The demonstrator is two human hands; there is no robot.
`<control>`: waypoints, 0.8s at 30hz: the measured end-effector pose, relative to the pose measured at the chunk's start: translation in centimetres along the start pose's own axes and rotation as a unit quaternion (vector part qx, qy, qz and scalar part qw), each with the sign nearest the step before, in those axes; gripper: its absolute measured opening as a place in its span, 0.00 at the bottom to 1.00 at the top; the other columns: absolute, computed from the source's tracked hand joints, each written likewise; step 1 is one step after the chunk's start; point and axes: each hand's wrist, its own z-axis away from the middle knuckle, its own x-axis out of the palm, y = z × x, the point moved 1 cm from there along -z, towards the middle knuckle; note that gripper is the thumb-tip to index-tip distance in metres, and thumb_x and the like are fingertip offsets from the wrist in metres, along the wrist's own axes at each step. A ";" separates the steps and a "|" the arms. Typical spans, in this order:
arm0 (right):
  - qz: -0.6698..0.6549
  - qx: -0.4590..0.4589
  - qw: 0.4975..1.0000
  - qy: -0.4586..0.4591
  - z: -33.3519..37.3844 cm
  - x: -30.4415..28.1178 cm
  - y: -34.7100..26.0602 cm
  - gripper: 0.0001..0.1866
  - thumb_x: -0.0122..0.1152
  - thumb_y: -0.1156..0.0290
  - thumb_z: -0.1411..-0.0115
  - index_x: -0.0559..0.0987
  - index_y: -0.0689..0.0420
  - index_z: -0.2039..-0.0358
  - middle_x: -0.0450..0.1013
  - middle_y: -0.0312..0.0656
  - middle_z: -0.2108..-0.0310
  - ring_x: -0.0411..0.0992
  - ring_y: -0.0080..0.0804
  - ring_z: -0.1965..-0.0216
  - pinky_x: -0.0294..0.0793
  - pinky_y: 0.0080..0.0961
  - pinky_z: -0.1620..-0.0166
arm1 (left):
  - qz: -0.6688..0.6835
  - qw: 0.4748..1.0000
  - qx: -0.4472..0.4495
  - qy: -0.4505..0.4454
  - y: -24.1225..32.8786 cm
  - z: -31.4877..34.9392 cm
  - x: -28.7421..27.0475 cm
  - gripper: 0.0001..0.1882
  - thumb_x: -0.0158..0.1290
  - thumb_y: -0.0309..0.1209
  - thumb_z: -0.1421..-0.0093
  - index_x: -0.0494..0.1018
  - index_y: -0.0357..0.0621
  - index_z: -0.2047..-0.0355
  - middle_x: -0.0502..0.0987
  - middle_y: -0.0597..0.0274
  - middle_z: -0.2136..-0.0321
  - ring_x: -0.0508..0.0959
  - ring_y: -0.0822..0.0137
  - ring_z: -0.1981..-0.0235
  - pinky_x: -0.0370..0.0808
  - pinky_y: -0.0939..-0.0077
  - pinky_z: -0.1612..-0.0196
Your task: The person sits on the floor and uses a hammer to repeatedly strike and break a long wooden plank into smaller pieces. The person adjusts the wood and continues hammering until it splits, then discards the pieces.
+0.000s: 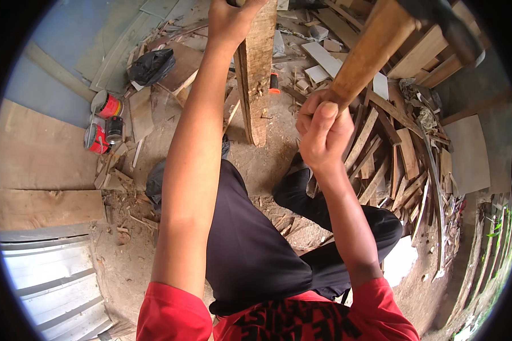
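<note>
Amid a workshop floor littered with scrap wood, a person in a red shirt (173,312) and black trousers (256,250) is sitting with knees apart, facing an upright rough-sawn board (260,79). The board is standing just past the knees, its lower end meeting the floor (179,122). The left hand (231,24) is touching its upper part; the fingers are running out of the frame, so how far they are closing cannot be told. The right hand (326,132) is wrapping its fingers tightly around the wooden handle of a hammer (375,48), the dark head looming at upper right.

A heap of offcuts (375,165) is crowding the right side, reaching close to the bent right leg. Beyond the board, an orange-and-black object (274,83) is lying on the floor, with pale flat pieces (322,57) farther off. At left, red-labelled cans (98,138) and a black can (115,129) are standing near a black plastic bag (152,66). Plywood (45,148) and ridged metal sheeting (62,292) are edging the left; a slatted fence (489,256) is bounding the lower right. Debris-dotted floor is stretching between the board and the cans.
</note>
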 end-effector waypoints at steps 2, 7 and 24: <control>0.081 -0.002 0.997 0.004 3.1 -0.6 4.3 0.16 0.50 0.61 0.29 0.72 0.64 0.65 0.67 0.38 0.85 0.66 0.21 0.81 0.65 0.28 0.79 | -0.007 1.000 -0.003 -0.008 0.3 0.0 1.3 0.32 0.66 0.37 0.43 0.62 0.33 0.47 0.77 0.55 0.60 0.79 0.69 0.64 0.78 0.74 0.63; 0.241 0.367 0.894 -0.093 17.2 -3.3 8.1 0.23 0.49 0.53 0.29 0.74 0.65 0.61 0.70 0.62 0.77 0.76 0.60 0.70 0.72 0.44 0.66 | -0.052 0.996 0.052 0.046 -1.1 -0.7 -0.4 0.33 0.66 0.40 0.43 0.63 0.32 0.48 0.76 0.53 0.57 0.78 0.67 0.58 0.77 0.71 0.56; 0.271 0.280 0.917 -0.089 9.1 -2.4 8.6 0.26 0.48 0.52 0.29 0.72 0.66 0.71 0.69 0.60 0.83 0.75 0.56 0.78 0.70 0.45 0.72 | -0.103 0.994 0.039 0.023 -1.5 -0.1 -1.1 0.42 0.68 0.50 0.49 0.61 0.30 0.49 0.75 0.46 0.58 0.78 0.63 0.58 0.77 0.70 0.56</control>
